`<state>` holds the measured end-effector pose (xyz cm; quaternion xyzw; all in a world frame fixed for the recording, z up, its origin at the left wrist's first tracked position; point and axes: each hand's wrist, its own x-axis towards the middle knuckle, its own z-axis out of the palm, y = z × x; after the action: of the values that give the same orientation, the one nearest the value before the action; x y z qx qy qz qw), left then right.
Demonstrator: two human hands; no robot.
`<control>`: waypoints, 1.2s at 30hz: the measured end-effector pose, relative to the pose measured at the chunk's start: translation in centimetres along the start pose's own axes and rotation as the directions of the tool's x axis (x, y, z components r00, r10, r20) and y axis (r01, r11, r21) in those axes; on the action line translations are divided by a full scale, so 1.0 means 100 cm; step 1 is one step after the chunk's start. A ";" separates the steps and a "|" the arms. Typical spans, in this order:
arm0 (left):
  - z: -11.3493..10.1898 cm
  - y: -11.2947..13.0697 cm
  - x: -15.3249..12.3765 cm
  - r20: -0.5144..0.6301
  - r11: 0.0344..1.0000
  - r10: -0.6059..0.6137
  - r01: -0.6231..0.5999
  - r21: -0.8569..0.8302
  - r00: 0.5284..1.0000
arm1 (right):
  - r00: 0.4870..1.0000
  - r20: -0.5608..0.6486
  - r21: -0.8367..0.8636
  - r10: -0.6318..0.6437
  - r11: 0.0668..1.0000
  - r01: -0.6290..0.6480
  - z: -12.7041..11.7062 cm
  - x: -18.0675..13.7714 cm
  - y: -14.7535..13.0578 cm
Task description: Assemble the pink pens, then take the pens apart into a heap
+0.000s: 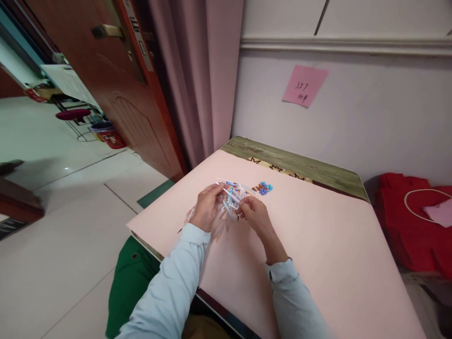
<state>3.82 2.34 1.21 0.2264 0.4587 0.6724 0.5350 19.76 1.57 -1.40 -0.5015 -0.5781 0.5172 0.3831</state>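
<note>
My left hand [207, 206] is closed, thumb and fingertips pinched at one end of a slim white pen-like stick [231, 194]. The fingers of my right hand [254, 214] are also pinched together, at the stick's other end; exactly what lies between them is partly hidden. Around and beneath both hands is a loose heap of slim pen-like pieces [243, 189], white, pale blue and clear. Some clear pieces [219, 227] lie nearer me, blurred. Just beyond my right hand sit several small blue pieces [264, 189] and a few brown pieces [254, 189].
A pale pink sheet [328, 254] covers the table, whose green wood-look edge [300, 160] meets the wall. On the right is a red bag [409, 212]. A wooden door [141, 94] and a pink curtain [197, 70] stand at the left. Green fabric [130, 278] hangs by the near-left corner.
</note>
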 end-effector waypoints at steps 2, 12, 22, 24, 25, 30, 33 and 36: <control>-0.010 0.013 0.007 -0.148 0.996 0.088 -0.091 -0.019 0.985 | 0.997 -0.070 -0.159 -0.012 0.987 0.001 -0.012 0.000 -0.001; -0.009 -0.001 0.038 0.013 0.625 0.299 -0.207 0.753 0.954 | 0.952 -0.244 -0.521 -0.186 0.853 0.033 0.007 0.002 0.010; -0.016 -0.009 0.051 0.138 0.274 0.248 -0.206 0.939 0.959 | 0.966 -0.257 -0.686 -0.027 0.709 -0.162 -0.053 0.000 -0.005; -0.018 -0.010 0.049 0.141 0.254 0.257 -0.208 0.945 0.956 | 0.964 -0.246 -0.740 0.103 0.622 -0.256 -0.067 -0.002 -0.008; -0.018 -0.010 0.049 0.141 0.242 0.268 -0.208 0.948 0.953 | 0.960 -0.234 -0.755 0.155 0.594 -0.279 -0.071 -0.003 -0.008; -0.020 -0.009 0.051 0.141 0.153 0.306 -0.195 0.969 0.942 | 0.950 -0.193 -0.781 0.244 0.548 -0.300 -0.063 0.001 -0.003; -0.021 -0.004 0.054 0.127 0.157 0.327 -0.186 0.970 0.937 | 0.955 -0.189 -0.795 0.231 0.535 -0.286 -0.063 0.001 -0.005; -0.018 0.002 0.047 0.068 0.316 0.430 -0.220 0.923 0.900 | 0.957 -0.166 -0.777 0.237 0.566 -0.275 -0.073 -0.003 -0.012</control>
<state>0.78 6.03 -0.36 0.5043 0.7440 0.4194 0.1274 26.65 2.89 1.05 -0.7078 -0.6599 0.2462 0.0542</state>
